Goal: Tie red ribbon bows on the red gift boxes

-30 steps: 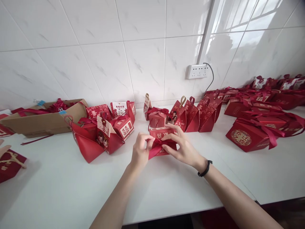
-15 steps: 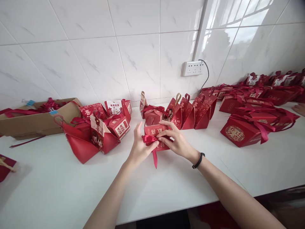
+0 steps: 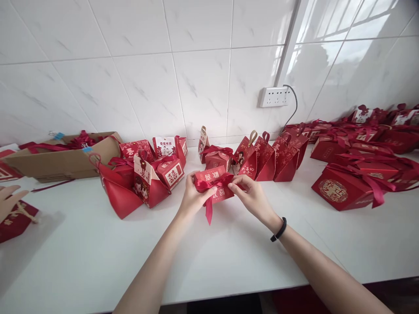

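A small red gift box (image 3: 225,194) with gold Chinese characters is in front of me, tilted on the white table. A red satin ribbon (image 3: 208,213) is tied in a bow across it, with one tail hanging down at the front. My left hand (image 3: 192,196) is closed round the box's left side, its thumb pressed on the ribbon by the knot. With thumb and fingertips, my right hand (image 3: 250,196) pinches the ribbon's right loop at the box's right edge; the exact contact is partly hidden.
Behind stand another ribboned box (image 3: 216,160) and several peaked red boxes (image 3: 265,159). More red boxes (image 3: 340,187) crowd the right, with others (image 3: 150,181) at left. A cardboard tray (image 3: 68,163) holds ribbons. Another person's hand (image 3: 9,200) is by a box at far left.
My right hand has drawn back slightly to the right, from over the box to its right edge. The view has shifted left, and another person's hand has appeared at far left.
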A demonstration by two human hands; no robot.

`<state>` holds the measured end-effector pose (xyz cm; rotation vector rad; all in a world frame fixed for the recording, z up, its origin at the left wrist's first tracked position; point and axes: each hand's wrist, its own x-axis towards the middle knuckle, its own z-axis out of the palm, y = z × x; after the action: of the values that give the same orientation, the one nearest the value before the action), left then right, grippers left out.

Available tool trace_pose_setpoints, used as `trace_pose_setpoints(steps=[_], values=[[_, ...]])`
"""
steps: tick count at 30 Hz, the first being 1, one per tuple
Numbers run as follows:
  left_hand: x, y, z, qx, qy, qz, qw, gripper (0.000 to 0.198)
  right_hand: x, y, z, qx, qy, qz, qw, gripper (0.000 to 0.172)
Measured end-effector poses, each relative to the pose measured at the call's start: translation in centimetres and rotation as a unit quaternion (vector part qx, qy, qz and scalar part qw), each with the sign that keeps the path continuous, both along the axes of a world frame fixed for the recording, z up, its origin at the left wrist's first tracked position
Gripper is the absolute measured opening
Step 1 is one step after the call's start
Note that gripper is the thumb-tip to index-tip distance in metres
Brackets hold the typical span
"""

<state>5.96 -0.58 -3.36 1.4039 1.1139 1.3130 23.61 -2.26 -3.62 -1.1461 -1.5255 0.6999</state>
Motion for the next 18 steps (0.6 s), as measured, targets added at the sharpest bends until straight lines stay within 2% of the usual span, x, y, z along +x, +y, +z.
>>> trace_pose_setpoints(steps=[9,13,18], values=[[-0.23,0.62,-0.32,-0.011,-0.008,0.048,0.999,0.058,-0.40,-0.69,0.46,-0.085,-0.034,0.099,0.991,0.030],[-0.22,0.65,-0.38,-0.009,-0.011,0.065,0.998,0.052,-0.32,-0.77,0.51,-0.061,-0.073,0.164,0.982,0.031],[-0.34,0.86,-0.65,-0.003,-0.002,0.071,0.997,0.054,0.28,-0.37,0.56,-0.026,-0.063,0.220,0.973,0.035]])
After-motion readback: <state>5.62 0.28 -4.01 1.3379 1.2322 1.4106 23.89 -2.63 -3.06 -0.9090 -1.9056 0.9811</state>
